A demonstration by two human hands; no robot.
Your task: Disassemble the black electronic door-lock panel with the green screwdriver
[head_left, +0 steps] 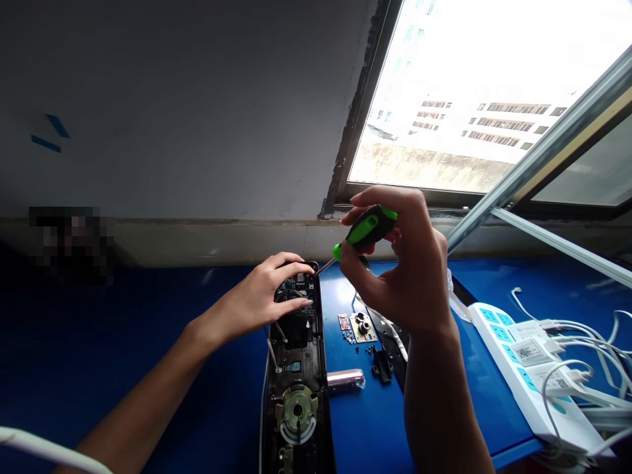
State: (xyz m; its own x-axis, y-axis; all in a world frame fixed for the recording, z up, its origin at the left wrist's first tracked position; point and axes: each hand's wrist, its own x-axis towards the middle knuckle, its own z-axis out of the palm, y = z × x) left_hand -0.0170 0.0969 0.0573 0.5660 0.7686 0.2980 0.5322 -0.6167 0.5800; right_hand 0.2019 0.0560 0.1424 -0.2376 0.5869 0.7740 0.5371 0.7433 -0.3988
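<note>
Screwdriver (366,230), green-handled, sits clenched in the right hand (397,280), its thin shaft angled toward the circuit board (296,288); whether the tip touches is hidden. The left hand (257,296) lies open, fingers curved over the board without a clear grip. The board sits at the far end of a lock panel (296,388) running across the bench (368,424) from its far edge. The board looks fragile; the stiff, probably weighty panel is best held by its long sides. Screws (349,337) lie just right of it, with a power strip (513,362) farther right.
</note>
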